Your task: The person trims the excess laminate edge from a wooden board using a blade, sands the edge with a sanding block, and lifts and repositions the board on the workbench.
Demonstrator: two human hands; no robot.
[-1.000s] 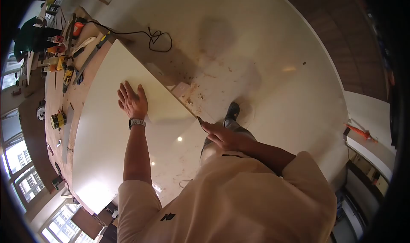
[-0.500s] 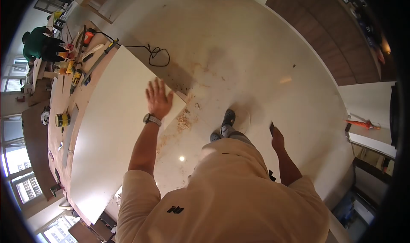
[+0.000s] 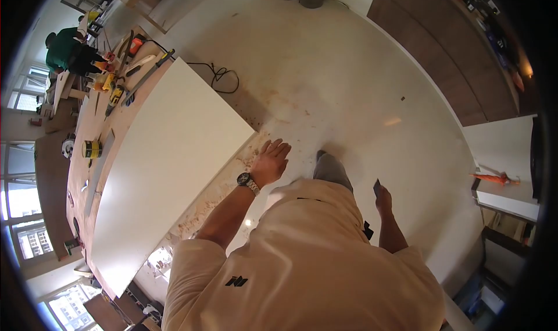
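Observation:
My left hand [image 3: 271, 162], a watch [image 3: 248, 182] on its wrist, is open with fingers stretched out. It hangs over the floor, just off the edge of a large white board [image 3: 174, 139] lying on the workbench. On my right side, my right hand [image 3: 383, 201] is closed round a small dark flat piece [image 3: 376, 187] whose kind I cannot make out. That hand hangs low, well away from the board.
Along the bench's far side lie a yellow drill [image 3: 115, 98], a long clamp [image 3: 152, 72] and a can [image 3: 92, 149]. Wood shavings [image 3: 200, 206] litter the floor beside the board. A black cable [image 3: 224, 79] lies coiled on the floor. A person in green [image 3: 63, 53] bends over beyond the bench.
My left hand has come off the board's surface and moved right and down, out past its edge. My right hand has shifted slightly, still holding the dark flat piece. My legs have stepped.

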